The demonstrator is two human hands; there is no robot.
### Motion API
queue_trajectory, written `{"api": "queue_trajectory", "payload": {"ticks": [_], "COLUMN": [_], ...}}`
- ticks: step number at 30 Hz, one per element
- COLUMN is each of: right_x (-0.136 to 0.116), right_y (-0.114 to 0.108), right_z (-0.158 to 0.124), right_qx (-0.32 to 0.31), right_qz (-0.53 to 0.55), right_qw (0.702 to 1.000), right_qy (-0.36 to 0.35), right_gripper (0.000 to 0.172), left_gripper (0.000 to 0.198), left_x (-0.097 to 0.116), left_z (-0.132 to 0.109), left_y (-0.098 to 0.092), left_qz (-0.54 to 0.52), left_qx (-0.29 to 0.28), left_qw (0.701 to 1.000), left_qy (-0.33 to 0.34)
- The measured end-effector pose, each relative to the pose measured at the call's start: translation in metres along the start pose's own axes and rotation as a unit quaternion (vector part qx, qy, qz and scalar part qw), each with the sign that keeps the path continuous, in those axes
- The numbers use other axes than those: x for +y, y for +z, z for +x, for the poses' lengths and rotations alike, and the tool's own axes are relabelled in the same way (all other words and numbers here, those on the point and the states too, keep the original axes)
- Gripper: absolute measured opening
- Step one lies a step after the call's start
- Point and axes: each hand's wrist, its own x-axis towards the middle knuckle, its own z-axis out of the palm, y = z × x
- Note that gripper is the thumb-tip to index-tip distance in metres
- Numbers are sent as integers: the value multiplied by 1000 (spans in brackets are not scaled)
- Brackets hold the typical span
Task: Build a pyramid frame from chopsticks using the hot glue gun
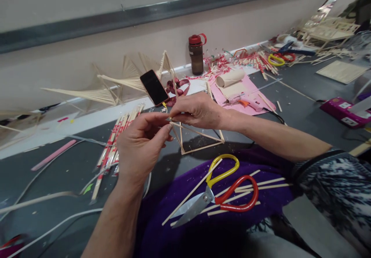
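My left hand (pixel 142 146) and my right hand (pixel 198 111) meet at the top corner of a small frame of thin wooden sticks (pixel 199 140), which stands on the grey floor. Both hands pinch the sticks at that joint, fingertips almost touching. On the purple cloth (pixel 179 207) over my lap lie scissors (pixel 216 194) with one yellow and one red handle, on top of several loose sticks (pixel 261 184).
A bundle of sticks in red wrappers (pixel 116 142) lies left of my hands. Behind are a phone (pixel 154 87), fan-shaped stick models (pixel 116 84), a brown bottle with a red cap (pixel 196 55), a glue gun (pixel 249 104) on pink paper, more scissors (pixel 278 58) and a pink box (pixel 344 111).
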Motion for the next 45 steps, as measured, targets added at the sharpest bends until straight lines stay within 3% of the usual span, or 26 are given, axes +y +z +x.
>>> {"api": "queue_trajectory", "payload": {"ticks": [18,25,45], "right_x": [0,-1,-1], "right_y": [1,2,2], "right_z": [-3,-3,-6], "right_qx": [5,-19,9], "right_qz": [6,-10,1], "right_qw": [1000,1000,1000], "right_qy": [-2,1,-8], "right_gripper": [16,18,16], "left_gripper": [17,18,23], "left_x": [-2,-1,-4], "left_z": [-6,-8,-12], "left_y": [4,4,6], "left_qz": [46,63,65], "left_qx": [39,44,62], "left_qw": [998,997,996], "left_qy": [13,10,23]}}
